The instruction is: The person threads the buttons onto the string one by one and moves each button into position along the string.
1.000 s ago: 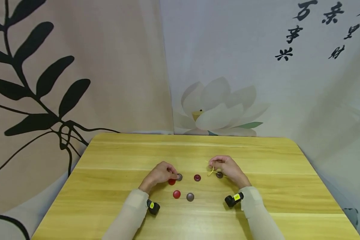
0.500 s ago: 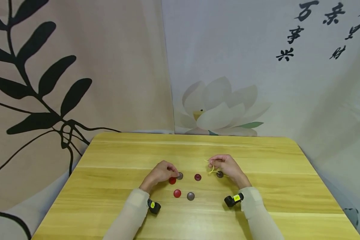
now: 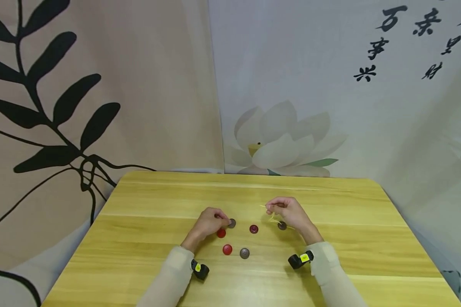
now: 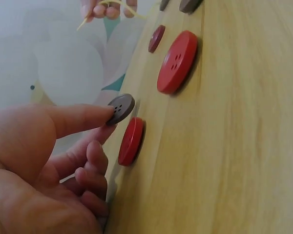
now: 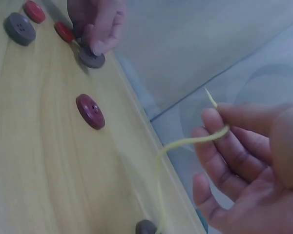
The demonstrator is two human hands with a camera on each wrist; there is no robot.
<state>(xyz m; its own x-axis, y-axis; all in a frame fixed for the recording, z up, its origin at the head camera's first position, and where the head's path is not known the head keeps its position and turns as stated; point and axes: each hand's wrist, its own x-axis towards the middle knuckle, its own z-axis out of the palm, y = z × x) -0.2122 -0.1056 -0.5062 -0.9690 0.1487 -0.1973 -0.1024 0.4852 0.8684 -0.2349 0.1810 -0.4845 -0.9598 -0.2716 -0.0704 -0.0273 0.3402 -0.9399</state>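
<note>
My left hand (image 3: 210, 221) pinches a grey-brown four-hole button (image 4: 121, 108) between thumb and index finger. The button is tilted on edge, just beside a red button (image 4: 132, 141) on the table. Over on the right, my right hand (image 3: 287, 211) pinches a yellow cord (image 5: 185, 141) near its end, and a short tip sticks out past the fingers. The cord hangs down to a dark brown button (image 3: 282, 225) below that hand; whether it passes through a hole is unclear. Between the hands lies a maroon button (image 5: 91, 111).
Nearer to me on the wooden table (image 3: 157, 192) lie another red button (image 3: 227, 249) and a grey-brown button (image 3: 244, 253). A printed curtain (image 3: 169, 85) hangs behind the table's far edge. Each wrist wears a small black camera (image 3: 300, 259).
My left hand has shifted slightly away from me with the grey-brown button, parting it from the red one. The right hand keeps its pinch on the cord and has barely moved.
</note>
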